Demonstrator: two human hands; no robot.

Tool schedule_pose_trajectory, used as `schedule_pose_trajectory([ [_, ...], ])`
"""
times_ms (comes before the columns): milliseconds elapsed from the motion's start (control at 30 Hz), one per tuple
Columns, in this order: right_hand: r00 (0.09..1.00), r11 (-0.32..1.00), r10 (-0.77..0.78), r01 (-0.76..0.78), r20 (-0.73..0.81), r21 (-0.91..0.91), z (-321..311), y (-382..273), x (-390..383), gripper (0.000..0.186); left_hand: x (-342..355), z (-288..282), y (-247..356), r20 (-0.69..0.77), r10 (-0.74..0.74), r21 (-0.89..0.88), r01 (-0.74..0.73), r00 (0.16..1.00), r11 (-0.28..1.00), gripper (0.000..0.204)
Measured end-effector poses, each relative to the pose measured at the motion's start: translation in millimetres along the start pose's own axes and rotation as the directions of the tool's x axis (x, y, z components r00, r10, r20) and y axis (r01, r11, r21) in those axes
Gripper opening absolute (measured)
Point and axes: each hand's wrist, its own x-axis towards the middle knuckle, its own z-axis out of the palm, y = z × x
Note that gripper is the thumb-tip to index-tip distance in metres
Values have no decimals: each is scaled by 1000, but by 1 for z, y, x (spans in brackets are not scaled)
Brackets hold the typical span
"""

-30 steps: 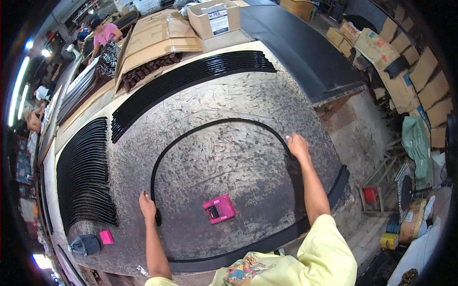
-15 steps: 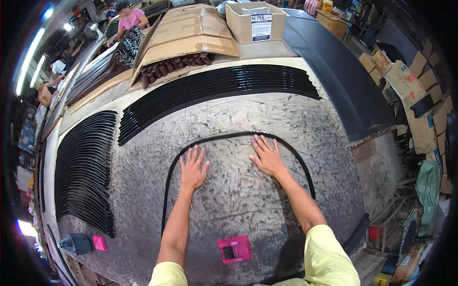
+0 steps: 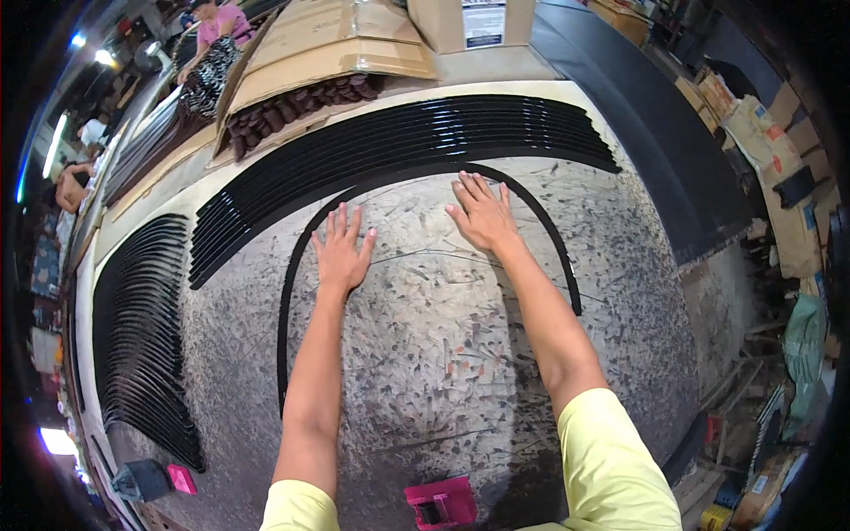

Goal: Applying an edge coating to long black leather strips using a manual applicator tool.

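A long, thin black strip (image 3: 285, 327) curves in an arch on the worn, scuffed table (image 3: 416, 354). My left hand (image 3: 342, 255) lies flat with fingers spread, its fingertips at the left shoulder of the arch. Near the top of the arch, my right hand (image 3: 482, 215) also rests palm down, fingers stretched toward the strip. Neither hand wraps around it. The top of the arch touches or nearly touches a row of similar black strips (image 3: 390, 146) laid side by side along the far edge. More black strips (image 3: 146, 327) are layered at the left.
A pink holder (image 3: 456, 497) sits at the near edge. At near left are a dark lump (image 3: 143, 480) and a pink block (image 3: 183, 479). Beyond stand cardboard (image 3: 336, 26) over dark brown bundles (image 3: 301, 106), a box (image 3: 434, 26), and a black sheet (image 3: 637, 115). A person (image 3: 226, 19) works far left.
Both hands have moved away from me with the arched strip, sliding it across the table up to the far row. The view has shifted slightly.
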Motion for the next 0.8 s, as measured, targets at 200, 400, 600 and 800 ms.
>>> schedule_pose_trajectory([
  [200, 985, 985, 169, -170, -45, -38, -20, 50, -19, 60, -2, -2, -5, -1, 14, -14, -14, 1000, 1000, 64],
  [400, 952, 951, 300, -304, -62, -58, -48, 114, -39, 61, -7, -3, -5, -27, 20, -8, -20, 999, 1000, 61],
  [600, 918, 919, 385, -391, -97, -53, -63, 172, -51, 63, -5, -1, -2, -60, 32, -13, -33, 998, 999, 59],
  [800, 865, 867, 484, -495, -133, -64, -76, 206, -57, 68, -7, -4, -2, -52, 8, -26, -9, 999, 1000, 59],
])
